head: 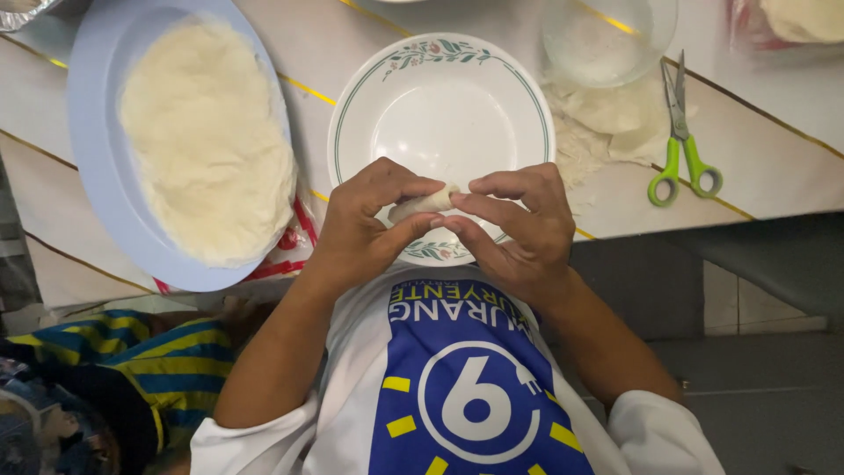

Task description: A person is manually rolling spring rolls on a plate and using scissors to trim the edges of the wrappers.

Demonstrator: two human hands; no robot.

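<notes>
A small pale roll of dough wrapper (424, 203) is pinched between both hands over the near rim of an empty white plate with a floral green border (440, 105). My left hand (365, 224) grips the roll's left end with thumb and fingers. My right hand (519, 224) grips its right end. To the left, a pale blue plate (92, 149) holds a thick stack of round white wrappers (207, 141).
A clear glass bowl (607, 40) stands at the back right, with torn wrapper scraps (607, 119) below it. Green-handled scissors (681, 145) lie to the right. A plastic bag of dough (800, 22) sits at the far right corner. The table edge runs near my body.
</notes>
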